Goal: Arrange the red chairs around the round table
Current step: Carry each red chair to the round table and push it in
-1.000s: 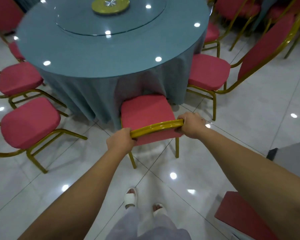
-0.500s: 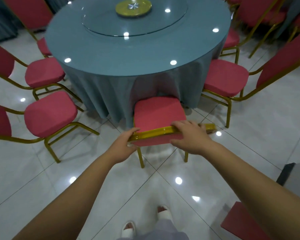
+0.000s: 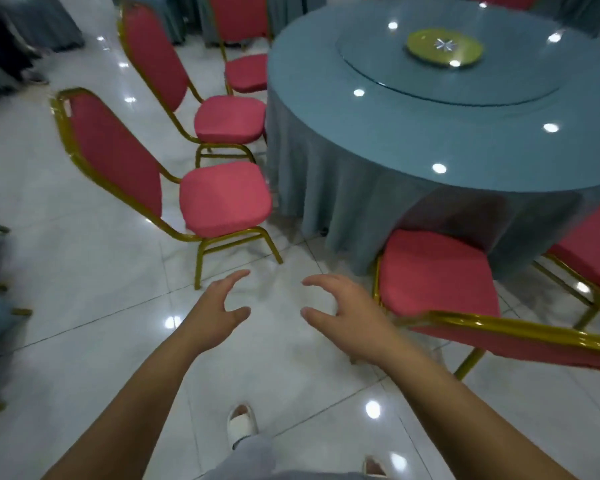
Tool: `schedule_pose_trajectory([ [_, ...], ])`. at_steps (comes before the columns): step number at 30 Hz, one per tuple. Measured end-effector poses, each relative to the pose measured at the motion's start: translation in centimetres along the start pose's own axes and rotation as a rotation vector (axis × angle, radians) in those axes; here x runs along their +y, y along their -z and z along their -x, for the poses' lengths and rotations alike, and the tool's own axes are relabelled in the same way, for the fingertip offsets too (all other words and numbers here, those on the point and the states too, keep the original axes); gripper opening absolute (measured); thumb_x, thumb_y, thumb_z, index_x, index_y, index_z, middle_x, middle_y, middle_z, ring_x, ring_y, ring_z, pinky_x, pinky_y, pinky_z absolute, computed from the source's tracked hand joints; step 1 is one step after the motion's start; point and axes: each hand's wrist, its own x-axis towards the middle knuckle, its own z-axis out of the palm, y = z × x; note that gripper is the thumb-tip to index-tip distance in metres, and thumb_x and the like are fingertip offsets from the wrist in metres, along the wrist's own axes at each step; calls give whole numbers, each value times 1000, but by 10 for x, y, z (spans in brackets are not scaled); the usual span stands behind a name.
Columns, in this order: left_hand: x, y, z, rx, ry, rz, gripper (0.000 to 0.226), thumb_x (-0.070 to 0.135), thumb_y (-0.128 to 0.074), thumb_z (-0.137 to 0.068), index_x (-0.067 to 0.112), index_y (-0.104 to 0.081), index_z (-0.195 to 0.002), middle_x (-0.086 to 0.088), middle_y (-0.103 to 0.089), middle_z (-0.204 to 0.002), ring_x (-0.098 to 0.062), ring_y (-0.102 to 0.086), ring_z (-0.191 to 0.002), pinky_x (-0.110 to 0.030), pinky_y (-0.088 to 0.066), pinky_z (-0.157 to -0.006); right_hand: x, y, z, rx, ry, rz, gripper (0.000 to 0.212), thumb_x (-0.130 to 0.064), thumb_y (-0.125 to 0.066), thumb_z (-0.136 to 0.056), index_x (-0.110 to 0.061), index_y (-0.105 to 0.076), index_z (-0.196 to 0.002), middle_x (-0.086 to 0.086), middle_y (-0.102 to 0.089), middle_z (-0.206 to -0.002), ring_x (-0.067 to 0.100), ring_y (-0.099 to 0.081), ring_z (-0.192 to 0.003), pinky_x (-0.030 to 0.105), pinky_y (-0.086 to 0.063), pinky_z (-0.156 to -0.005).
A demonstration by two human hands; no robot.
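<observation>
Both hands are out in front and empty: the left hand point(image 3: 219, 306) and the right hand point(image 3: 340, 310) hover over the glossy tiled floor point(image 3: 84, 306), fingers spread and loosely curved, thumbs facing each other, gripping nothing. Neither one touches a chair.

Just beside the right hand stands the right-hand red chair point(image 3: 437, 271). Its seat is pushed up against the blue tablecloth point(image 3: 343, 188) of the round table point(image 3: 430, 133), and its gold back rail point(image 3: 499, 327) runs off behind the right forearm. That one looks placed.

So this reads as the gap between chairs: one set, the next not yet taken. The likely target is the near left chair point(image 3: 224, 199), ahead of the left hand. The front of its seat comes close to the cloth, but it sits at an angle to the table, its tall backrest point(image 3: 111, 150) leaning out over the floor. Beyond it, a second left chair point(image 3: 229, 119) and a third point(image 3: 246, 72) curve on round the table.

The next move, by my call, is a step to the left, a white slipper point(image 3: 241, 424) leading, then both hands onto the top of that backrest. From there, swing the chair square to the table and slide it in. Watch the gold legs on those slick tiles, and keep the spacing even with its neighbours.
</observation>
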Motion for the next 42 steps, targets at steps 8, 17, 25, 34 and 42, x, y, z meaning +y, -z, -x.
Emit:
schedule_pose_trajectory([
  [8, -128, 160, -5, 64, 143, 33, 70, 31, -69, -91, 50, -30, -146, 1, -32, -156, -20, -36, -138, -27, -34, -98, -118, -111, -104, -20, -87, -159, 46, -46, -64, -90, -45, -48, -133, -16, -40, -145, 9, -41, -130, 34, -43, -105],
  [17, -187, 274, -58, 176, 171, 119, 69, 27, -67, -92, 46, -30, -147, 4, -29, -156, -17, -33, -140, -30, -33, -107, -198, -167, -252, -91, -74, -228, 56, -45, -69, -88, -46, -43, -137, -19, -42, -139, 9, -45, -125, 34, -45, -94],
  [25, -223, 394, -151, 176, 258, 10, 70, 27, -66, -93, 42, -28, -150, 4, -28, -157, -18, -33, -141, -27, -32, -106, -280, -223, -445, -197, -64, -391, 69, -39, -73, -84, -33, -39, -144, -4, -43, -145, 18, -44, -129, 43, -45, -103],
  [34, -260, 502, -241, 255, 267, 106, 70, 31, -64, -91, 53, -27, -146, 13, -28, -155, -5, -36, -127, -25, -33, -99, -386, -268, -620, -173, 49, -292, 93, -42, -77, -77, -37, -20, -150, -4, -35, -152, 21, -47, -129, 42, -50, -99],
  [42, -305, 562, -362, 103, 166, 62, 72, 28, -66, -91, 50, -26, -146, 4, -25, -158, -12, -40, -123, -21, -38, -90, -383, -318, -689, -123, -220, -138, 111, -20, -72, -77, -46, 6, -152, 6, -44, -144, 31, -57, -116, 49, -55, -91],
])
